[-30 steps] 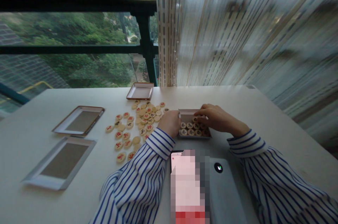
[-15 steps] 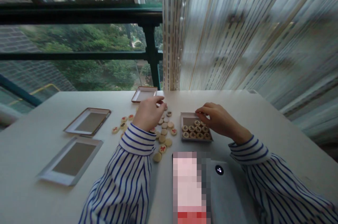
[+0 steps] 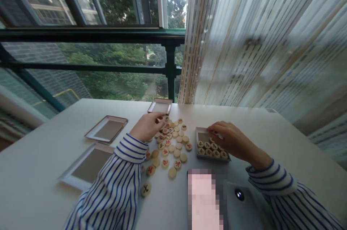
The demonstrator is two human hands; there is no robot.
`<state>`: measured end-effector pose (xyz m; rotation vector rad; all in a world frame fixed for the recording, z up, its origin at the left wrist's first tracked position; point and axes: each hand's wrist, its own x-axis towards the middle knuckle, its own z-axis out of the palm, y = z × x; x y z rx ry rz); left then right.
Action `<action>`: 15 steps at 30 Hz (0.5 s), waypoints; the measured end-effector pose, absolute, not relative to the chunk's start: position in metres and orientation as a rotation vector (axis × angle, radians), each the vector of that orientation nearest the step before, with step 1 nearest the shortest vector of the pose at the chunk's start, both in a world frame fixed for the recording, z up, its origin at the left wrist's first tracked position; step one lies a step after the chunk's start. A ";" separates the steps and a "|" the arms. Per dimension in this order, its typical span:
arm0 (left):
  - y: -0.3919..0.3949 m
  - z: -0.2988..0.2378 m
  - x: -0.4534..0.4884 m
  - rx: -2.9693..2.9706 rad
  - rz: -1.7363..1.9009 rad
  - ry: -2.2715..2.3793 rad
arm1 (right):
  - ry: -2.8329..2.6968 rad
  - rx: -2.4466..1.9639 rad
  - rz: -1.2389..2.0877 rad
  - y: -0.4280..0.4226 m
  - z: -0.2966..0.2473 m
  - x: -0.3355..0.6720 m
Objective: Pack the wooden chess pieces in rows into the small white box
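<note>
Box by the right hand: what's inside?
Near row in the box: four round pieces with dark characters. More sit behind it, and bare bottom shows toward the far left corner. The right hand hides the far right part; contents there can't be seen.

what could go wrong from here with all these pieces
The left sleeve is close to a loose piece and might brush it aside. The right hand, at the small box, could nudge the rows of pieces inside out of line.
</note>
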<state>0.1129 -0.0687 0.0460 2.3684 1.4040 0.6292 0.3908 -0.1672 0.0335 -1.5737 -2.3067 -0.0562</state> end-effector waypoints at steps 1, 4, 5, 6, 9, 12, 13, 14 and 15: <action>-0.066 0.042 0.111 2.383 0.582 1.391 | -2.339 -1.575 -0.049 -0.164 0.034 0.389; -0.060 0.035 0.107 2.422 0.446 1.335 | -2.443 -1.579 -0.032 -0.153 0.037 0.381; -0.059 0.033 0.106 2.429 0.405 1.321 | -2.472 -1.582 -0.029 -0.148 0.038 0.378; -0.057 0.032 0.104 2.432 0.371 1.315 | -2.499 -1.584 -0.025 -0.143 0.039 0.373; -0.055 0.030 0.101 2.442 0.286 1.349 | -2.567 -1.577 -0.029 -0.129 0.042 0.358; -0.055 0.029 0.100 2.462 0.225 1.399 | -2.654 -1.532 -0.028 -0.115 0.040 0.342; -0.055 0.029 0.101 2.472 0.216 1.410 | -2.685 -1.516 -0.017 -0.111 0.039 0.337; -0.055 0.028 0.102 2.485 0.217 1.411 | -2.712 -1.514 -0.012 -0.108 0.038 0.332; -0.055 0.028 0.103 2.503 0.224 1.400 | -2.736 -1.521 -0.016 -0.104 0.037 0.328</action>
